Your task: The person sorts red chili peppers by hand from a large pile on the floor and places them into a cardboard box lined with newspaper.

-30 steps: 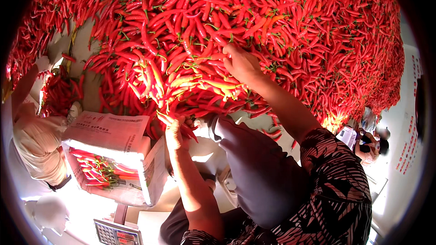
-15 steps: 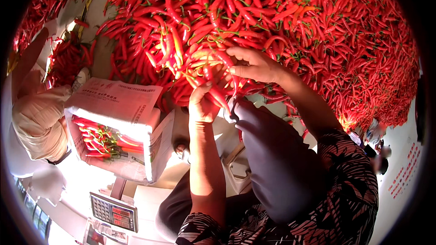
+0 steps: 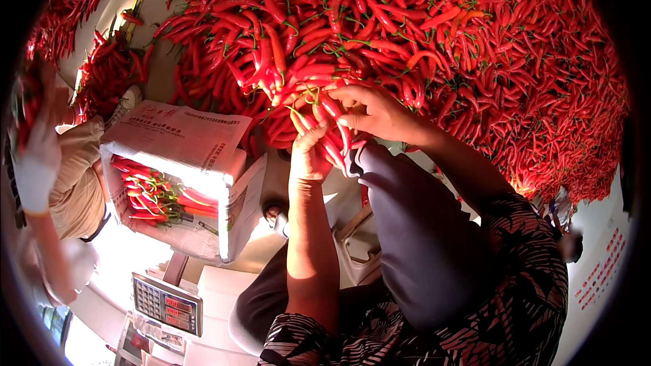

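Observation:
My left hand is closed round several long red chili peppers, their green stems pointing up and away from me. Just right of it, my right hand has its fingers and thumb round the upper part of a red chili pepper beside that bunch. Both hands are above my raised knee, at the near edge of a huge heap of red chili peppers. Some fingertips are hidden among the peppers.
Left of me, a newspaper-lined box holds chili peppers and sits by a digital scale display. Beyond it, another person with a white glove handles peppers. A smaller chili pile lies at the far left. A sandaled foot shows below.
The view has shifted slightly. My right hand has drawn a little nearer, and the left hand keeps its bunch. At left, the other person's gloved hand has come into view with peppers.

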A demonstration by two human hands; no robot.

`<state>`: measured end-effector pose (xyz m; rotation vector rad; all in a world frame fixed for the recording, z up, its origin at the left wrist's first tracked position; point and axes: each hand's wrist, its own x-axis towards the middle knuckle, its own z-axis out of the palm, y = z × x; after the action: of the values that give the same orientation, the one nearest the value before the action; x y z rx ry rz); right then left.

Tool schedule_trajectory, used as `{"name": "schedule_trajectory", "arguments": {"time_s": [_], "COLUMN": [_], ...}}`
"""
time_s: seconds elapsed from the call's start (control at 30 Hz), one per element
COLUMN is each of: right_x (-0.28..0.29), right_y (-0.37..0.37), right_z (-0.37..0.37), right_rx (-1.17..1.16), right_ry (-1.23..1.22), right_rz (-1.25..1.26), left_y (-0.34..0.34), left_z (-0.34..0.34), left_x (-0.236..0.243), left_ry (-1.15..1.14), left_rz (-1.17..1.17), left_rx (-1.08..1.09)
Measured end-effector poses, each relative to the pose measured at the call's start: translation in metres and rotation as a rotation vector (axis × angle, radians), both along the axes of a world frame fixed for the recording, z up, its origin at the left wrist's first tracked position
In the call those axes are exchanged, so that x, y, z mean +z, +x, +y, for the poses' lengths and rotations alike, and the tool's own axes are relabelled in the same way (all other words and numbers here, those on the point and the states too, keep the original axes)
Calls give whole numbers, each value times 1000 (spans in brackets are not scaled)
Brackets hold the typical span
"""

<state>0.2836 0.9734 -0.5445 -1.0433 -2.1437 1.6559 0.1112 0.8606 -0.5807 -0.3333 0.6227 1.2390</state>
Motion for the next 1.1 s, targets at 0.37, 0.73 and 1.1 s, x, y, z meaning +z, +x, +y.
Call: {"name": "schedule_trajectory", "arguments": {"time_s": [0.37, 0.73, 1.1], "right_x": [8, 4, 13], "right_y": [6, 7, -17], "right_z": [16, -10, -11], "right_rx": [-35, -10, -132], "right_ry": [-392, -120, 111], "right_rz": [77, 29, 25], "left_y": [2, 23, -118], "left_z": [9, 22, -38], "left_x": [15, 15, 121], "left_ry": [164, 74, 21], "left_rz": [-257, 59, 749], "left_rx": [23, 19, 181]}}
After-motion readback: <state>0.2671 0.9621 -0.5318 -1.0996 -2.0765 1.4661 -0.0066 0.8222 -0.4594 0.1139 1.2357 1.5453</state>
